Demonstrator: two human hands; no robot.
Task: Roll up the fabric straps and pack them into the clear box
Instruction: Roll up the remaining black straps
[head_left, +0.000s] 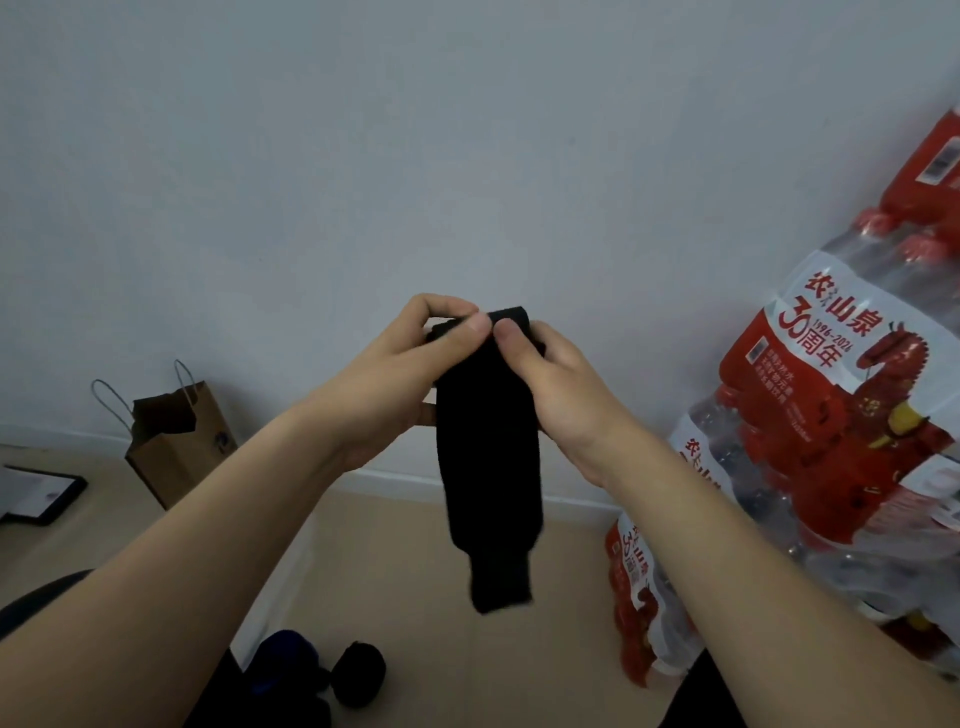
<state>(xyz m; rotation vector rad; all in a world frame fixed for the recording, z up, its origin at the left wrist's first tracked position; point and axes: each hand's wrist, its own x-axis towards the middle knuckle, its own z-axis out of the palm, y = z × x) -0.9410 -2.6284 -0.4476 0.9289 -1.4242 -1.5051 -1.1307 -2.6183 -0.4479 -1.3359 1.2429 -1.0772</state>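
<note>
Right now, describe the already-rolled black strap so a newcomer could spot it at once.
Start at the tan floor along the bottom edge of the view, below the black strap that both hands hold up. Left of centre sits a small cluster; the rolled black strap is its right-hand item. Unlike the blue bundle beside it, it is black and wound into a compact roll, not hanging loose.

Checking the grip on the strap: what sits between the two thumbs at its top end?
In the head view, nothing: the left hand and right hand pinch the black strap's top edge, thumbs nearly touching, only strap fabric behind them.
</note>
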